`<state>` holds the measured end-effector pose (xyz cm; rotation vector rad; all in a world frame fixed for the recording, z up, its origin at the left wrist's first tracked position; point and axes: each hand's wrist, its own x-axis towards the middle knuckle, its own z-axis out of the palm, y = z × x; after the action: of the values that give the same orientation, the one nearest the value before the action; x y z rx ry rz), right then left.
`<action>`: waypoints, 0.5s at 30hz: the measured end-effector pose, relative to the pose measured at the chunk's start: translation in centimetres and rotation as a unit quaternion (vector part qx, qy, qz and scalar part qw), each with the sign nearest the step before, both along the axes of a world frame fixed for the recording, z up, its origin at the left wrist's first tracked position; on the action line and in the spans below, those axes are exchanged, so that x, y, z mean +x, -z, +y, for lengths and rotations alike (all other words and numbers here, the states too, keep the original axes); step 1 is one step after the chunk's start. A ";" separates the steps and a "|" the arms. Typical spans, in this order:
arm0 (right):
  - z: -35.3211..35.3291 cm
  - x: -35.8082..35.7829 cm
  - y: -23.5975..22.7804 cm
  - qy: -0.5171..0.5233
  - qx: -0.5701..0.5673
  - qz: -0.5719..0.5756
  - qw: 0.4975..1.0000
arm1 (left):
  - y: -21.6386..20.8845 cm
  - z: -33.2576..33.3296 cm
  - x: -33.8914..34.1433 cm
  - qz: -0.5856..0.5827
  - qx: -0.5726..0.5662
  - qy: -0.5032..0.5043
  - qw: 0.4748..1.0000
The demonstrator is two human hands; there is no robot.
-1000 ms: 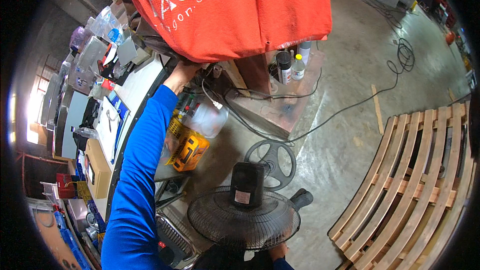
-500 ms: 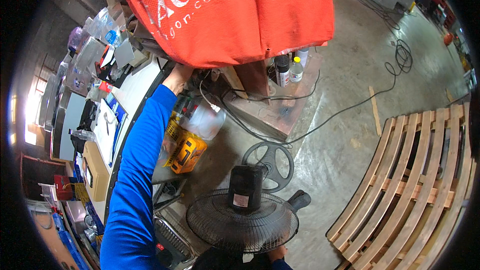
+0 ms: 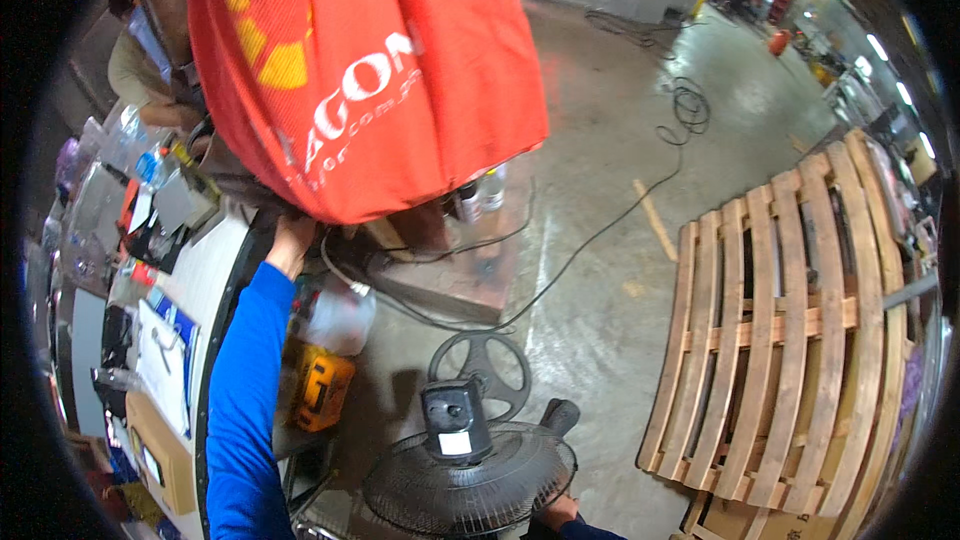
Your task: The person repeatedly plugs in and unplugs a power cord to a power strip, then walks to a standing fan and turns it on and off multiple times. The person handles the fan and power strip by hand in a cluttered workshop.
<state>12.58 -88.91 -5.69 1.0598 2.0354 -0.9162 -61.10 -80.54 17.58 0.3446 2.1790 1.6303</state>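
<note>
A large red cloth with yellow and white print hangs over a machine ahead of me. My left hand reaches to its lower left edge, where the cloth and shadow hide the fingertips. I cannot tell whether they grip anything. Below, a black fan with a wire guard and a motor housing faces me, and a ring-shaped base shows beyond it. My right hand is low, at the right edge of the guard, its fingers mostly hidden.
A white worktable with a clipboard runs along my left. Under it lies a yellow-black box. A wooden pallet stands at right. A black cable crosses the floor. A person is at the far left.
My view has turned to the right and upward, so the cloth, table and fan sit further left. The left hand stays at the cloth's edge; the right stays by the fan.
</note>
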 end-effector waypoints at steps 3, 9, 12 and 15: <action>0.2 -0.4 -0.1 0.013 0.008 0.010 1.000 | 0.1 -0.4 1.1 0.129 0.045 -0.035 0.990; 2.5 0.1 -0.1 0.041 0.010 0.028 0.999 | -2.2 -3.5 6.2 0.211 -0.153 0.032 0.965; 5.2 1.0 -0.5 0.054 0.014 0.038 0.998 | -3.1 -4.7 8.6 0.275 -0.154 0.038 0.948; 8.7 2.4 -0.6 0.065 0.015 0.049 0.997 | -3.0 -5.5 12.8 0.274 -0.139 0.002 0.952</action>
<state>14.93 -80.19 -5.10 1.1960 2.0855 -1.0245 -48.31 -86.00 20.56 0.7916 2.7628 1.3009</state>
